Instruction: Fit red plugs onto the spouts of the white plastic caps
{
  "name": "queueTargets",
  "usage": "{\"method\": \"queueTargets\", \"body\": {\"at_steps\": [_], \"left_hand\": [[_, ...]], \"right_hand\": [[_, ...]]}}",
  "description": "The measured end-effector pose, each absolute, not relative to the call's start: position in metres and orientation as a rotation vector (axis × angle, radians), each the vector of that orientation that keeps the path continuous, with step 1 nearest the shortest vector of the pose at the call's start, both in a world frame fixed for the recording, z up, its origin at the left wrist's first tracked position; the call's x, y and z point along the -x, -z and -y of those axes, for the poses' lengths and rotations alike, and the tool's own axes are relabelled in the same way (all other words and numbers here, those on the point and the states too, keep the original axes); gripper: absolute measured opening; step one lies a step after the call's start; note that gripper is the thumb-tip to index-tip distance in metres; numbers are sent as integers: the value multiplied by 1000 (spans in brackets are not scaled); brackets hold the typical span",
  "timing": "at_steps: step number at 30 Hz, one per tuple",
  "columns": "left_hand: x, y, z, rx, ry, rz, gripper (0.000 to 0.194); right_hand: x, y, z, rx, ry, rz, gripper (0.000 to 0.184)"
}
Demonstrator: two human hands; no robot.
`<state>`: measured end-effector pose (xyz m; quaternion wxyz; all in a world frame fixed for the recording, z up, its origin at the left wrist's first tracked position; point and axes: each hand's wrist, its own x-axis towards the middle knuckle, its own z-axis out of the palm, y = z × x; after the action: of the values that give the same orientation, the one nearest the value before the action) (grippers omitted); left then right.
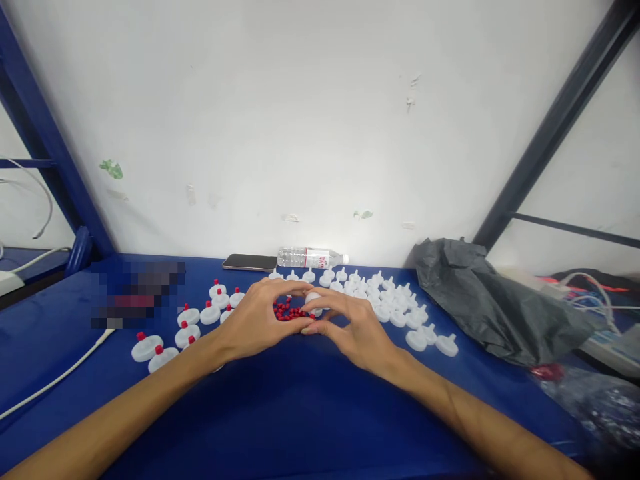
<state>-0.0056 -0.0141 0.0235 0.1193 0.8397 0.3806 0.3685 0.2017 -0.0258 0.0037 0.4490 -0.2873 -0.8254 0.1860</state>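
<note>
The left hand point(265, 310) and right hand point(355, 323), half curled, hold one white piece point(313, 304) between them, red caps point(289, 311) just beyond.

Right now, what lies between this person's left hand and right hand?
In the head view, a white lid shows at the fingertips, between the left hand and right hand; a scatter of small red caps also shows through the gap.

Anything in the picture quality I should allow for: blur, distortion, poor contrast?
In the head view, the white piece at the fingers shows little detail, and the white pieces massed at right run together, pale on pale; in the head view, the edges look stretched, the clear plastic at lower right is soft, and a pixelated patch hides something at left.
</note>
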Motion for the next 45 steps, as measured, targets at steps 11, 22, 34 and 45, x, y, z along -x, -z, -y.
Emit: {"method": "queueTargets", "body": {"at_steps": [11,22,34,45], "left_hand": [[15,-22,-2,-2529,-794,-1191,41],[50,-12,-27,-2904,-376,-1479,26],[47,4,-35,-2902,-303,-1549,41],[37,2,-42,-2869,-237,-1612,54]], "right_hand": [[-208,-12,19,769,-302,2268,16],[-228,-13,3,1175,-23,2278,21],[-231,-15,0,1195,241,2421,22],[-227,-11,1,1106,222,2342,24]]}}
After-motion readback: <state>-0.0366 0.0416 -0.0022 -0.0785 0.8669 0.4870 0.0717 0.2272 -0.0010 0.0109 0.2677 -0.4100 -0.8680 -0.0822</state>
